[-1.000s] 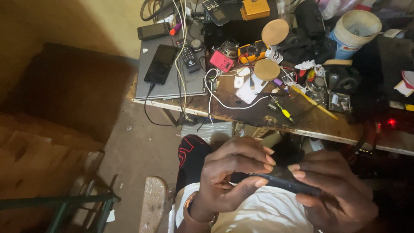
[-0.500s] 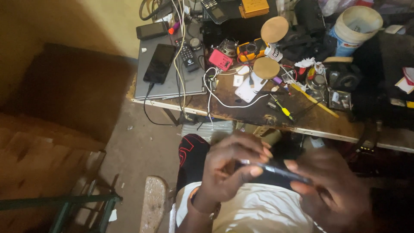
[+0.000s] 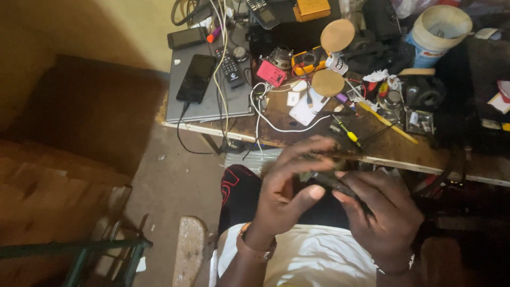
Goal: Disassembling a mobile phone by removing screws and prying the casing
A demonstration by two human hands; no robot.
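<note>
A thin dark phone (image 3: 340,186) is held low in the frame, above the lap and just in front of the edge of the surface (image 3: 372,154). Its long axis is laid slantwise, from upper left down to lower right, with the lower right end pointed toward the right hand (image 3: 380,212). It is seen nearly edge-on as a flat black slab; little else can be made out, since it is blurred and mostly covered by fingers. The left hand (image 3: 287,186) is curled over its upper left part, fingers spread above it and the thumb pressed at its side. The right hand is cupped beneath, with the fingertips closed on the lower edge. On the surface behind, a grey laptop (image 3: 204,90) with a black phone (image 3: 195,78) on it, a white cable (image 3: 276,119) and a white bucket (image 3: 435,32) are seen.
</note>
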